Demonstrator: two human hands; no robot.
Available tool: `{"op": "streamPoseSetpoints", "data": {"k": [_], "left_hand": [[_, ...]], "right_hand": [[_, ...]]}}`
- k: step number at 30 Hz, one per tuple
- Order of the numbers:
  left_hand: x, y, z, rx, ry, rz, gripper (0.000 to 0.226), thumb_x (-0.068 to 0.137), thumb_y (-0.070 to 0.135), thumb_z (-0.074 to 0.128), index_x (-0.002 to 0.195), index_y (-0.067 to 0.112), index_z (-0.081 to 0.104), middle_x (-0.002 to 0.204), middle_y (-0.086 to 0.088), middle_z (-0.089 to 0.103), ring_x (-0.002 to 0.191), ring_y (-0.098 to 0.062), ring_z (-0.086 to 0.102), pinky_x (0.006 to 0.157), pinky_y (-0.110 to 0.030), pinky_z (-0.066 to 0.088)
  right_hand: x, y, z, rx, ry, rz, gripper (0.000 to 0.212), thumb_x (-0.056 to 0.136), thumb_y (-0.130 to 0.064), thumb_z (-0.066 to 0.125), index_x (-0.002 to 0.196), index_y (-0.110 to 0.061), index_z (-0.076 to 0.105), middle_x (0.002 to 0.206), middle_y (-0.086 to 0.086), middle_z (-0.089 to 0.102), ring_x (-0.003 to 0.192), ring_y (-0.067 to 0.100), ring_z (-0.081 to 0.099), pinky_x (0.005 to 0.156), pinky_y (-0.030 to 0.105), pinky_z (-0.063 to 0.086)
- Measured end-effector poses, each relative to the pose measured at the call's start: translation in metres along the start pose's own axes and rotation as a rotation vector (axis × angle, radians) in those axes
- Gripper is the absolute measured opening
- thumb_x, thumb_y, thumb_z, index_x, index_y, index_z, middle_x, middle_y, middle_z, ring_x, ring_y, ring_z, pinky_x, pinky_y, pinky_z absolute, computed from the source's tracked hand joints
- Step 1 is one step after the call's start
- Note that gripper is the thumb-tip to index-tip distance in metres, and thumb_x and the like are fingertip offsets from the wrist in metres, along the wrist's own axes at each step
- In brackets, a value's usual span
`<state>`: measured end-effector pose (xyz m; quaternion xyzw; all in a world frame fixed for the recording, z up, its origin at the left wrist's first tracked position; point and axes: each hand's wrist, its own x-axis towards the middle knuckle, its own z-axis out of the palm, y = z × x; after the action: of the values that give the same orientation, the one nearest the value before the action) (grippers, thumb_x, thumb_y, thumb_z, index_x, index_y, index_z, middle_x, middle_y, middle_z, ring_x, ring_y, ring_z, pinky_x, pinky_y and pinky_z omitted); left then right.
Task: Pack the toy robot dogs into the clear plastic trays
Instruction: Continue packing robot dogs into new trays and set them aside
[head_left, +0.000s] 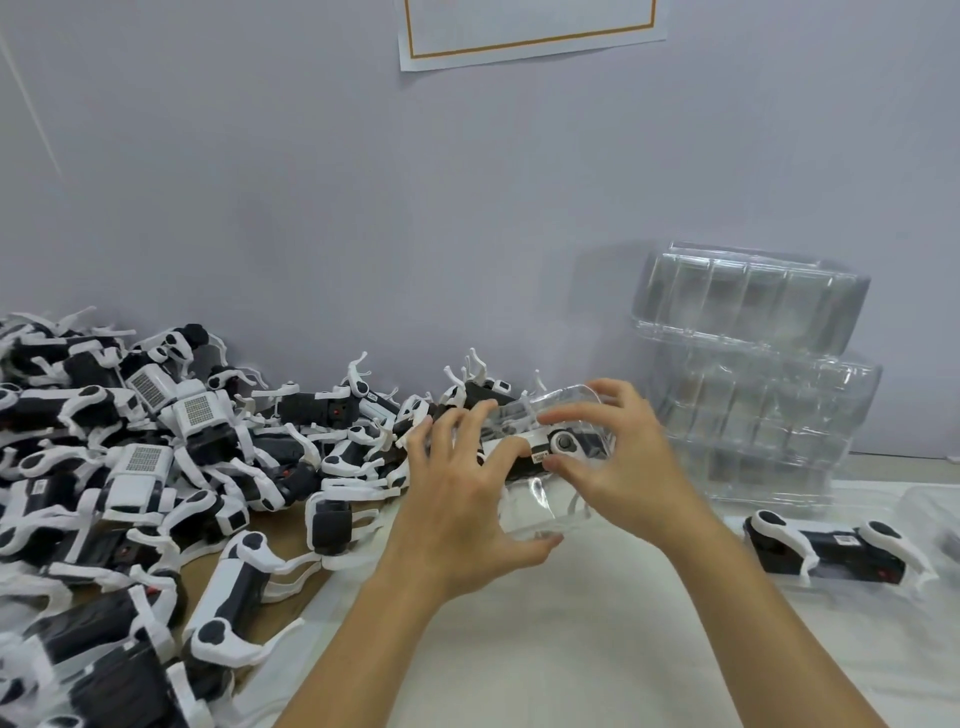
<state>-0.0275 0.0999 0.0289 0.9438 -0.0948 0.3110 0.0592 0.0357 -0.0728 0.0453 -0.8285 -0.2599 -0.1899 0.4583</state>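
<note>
1. Centrally, a clear plastic tray (550, 457) is held up between both hands, above the white table cover (545, 649), with a black-and-white toy robot dog (550, 449) seen through its clear wall.
2. Left hand (457, 488) grasps the tray's left end: fingers spread and curled over the top, thumb hooked under the tray's lower edge.
3. Right hand (623, 452) grasps the tray's right end, fingers arched over the top and thumb pressed against the near face beside the dog's round joint.
4. Whether the dog is fully seated in the tray cannot be told; glare and the fingers cover part of it.
5. Left of the tray, a large heap of loose robot dogs (145, 467) sprawls on the table, legs tangled, reaching back to the wall (363, 208).
6. Right of the tray, just behind it, stands a stack of empty clear trays (753, 374) against the wall.
7. Right of the tray and nearer, a single robot dog (831, 551) lies on the white cover.
8. Above the tray, a paper sheet with an orange border (530, 31) hangs on the wall.
</note>
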Motion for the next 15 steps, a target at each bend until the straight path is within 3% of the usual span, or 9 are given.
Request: {"op": "streamPoseSetpoints", "data": {"k": [5,10,15], "left_hand": [[0.0008,-0.0017,-0.0004,0.021,0.007,-0.013,0.076,0.062,0.074,0.065,0.121,0.026,0.061,0.15,-0.007,0.039,0.136,-0.033,0.034,0.114,-0.054,0.02],[-0.0013,-0.0033,0.0017,0.031,-0.011,-0.007,0.079,0.062,0.077,0.063,0.124,0.029,0.059,0.151,-0.004,0.037,0.138,-0.028,0.032,0.116,-0.05,0.014],[-0.0009,-0.0054,0.0029,0.031,-0.001,0.011,0.078,0.062,0.078,0.062,0.125,0.031,0.059,0.152,-0.004,0.036,0.139,-0.028,0.032,0.117,-0.051,0.013]], "right_hand": [[0.0002,-0.0003,0.0054,-0.042,0.051,-0.018,0.029,0.075,-0.029,0.085,0.086,-0.05,0.069,0.128,-0.015,0.041,0.121,0.006,0.036,0.1,0.025,0.03],[-0.0004,-0.0009,0.0034,-0.048,-0.01,-0.008,0.034,0.073,-0.03,0.086,0.078,-0.055,0.064,0.128,-0.014,0.042,0.124,0.008,0.036,0.1,0.025,0.029],[-0.0019,-0.0006,0.0054,-0.053,-0.016,0.004,0.026,0.076,-0.033,0.083,0.083,-0.053,0.067,0.128,-0.016,0.041,0.124,0.007,0.035,0.102,0.028,0.031]]}}
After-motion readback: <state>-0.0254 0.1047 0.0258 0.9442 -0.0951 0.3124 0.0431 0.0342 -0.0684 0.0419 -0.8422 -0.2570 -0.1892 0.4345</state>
